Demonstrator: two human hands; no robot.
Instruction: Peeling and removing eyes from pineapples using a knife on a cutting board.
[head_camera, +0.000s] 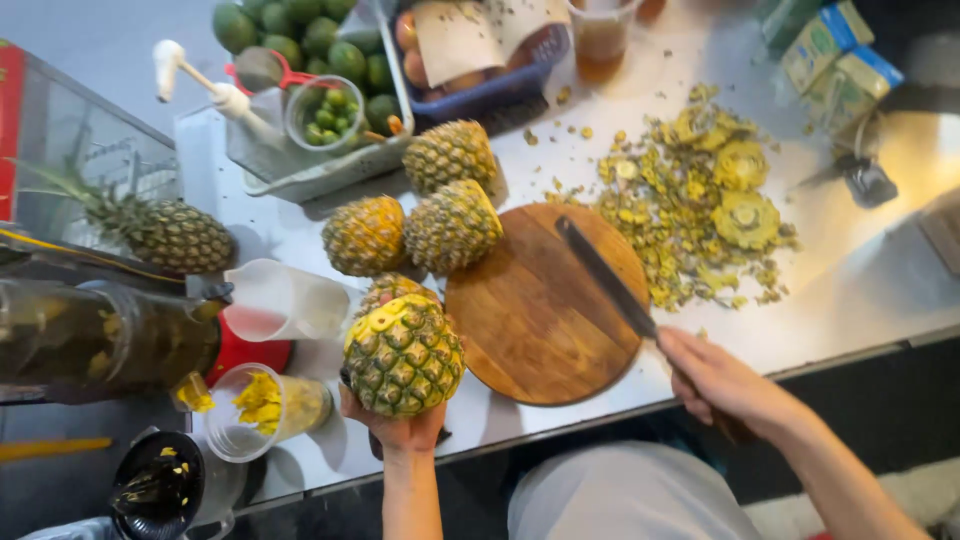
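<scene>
Your left hand (398, 425) cradles the topped pineapple (403, 355) beside the cutting board (540, 305); your right hand (722, 385) grips the knife (606, 278) lying across it. Peeling seems next: set the fruit on the board first.

One view only here, the head camera, looking almost straight down from above the person's shoulders onto the counter (860, 290). It faces away from the body, so the near counter edge runs across the bottom and the far trays sit along the top. The left hand (400, 425) and right hand (725, 385) come in from the bottom edge, forearms cut off by the frame. The board (540, 320) sits just left of centre, close enough to show its grain. The frame is slightly tilted, the counter edge rising to the right. There is no second view, so no shared area.
</scene>
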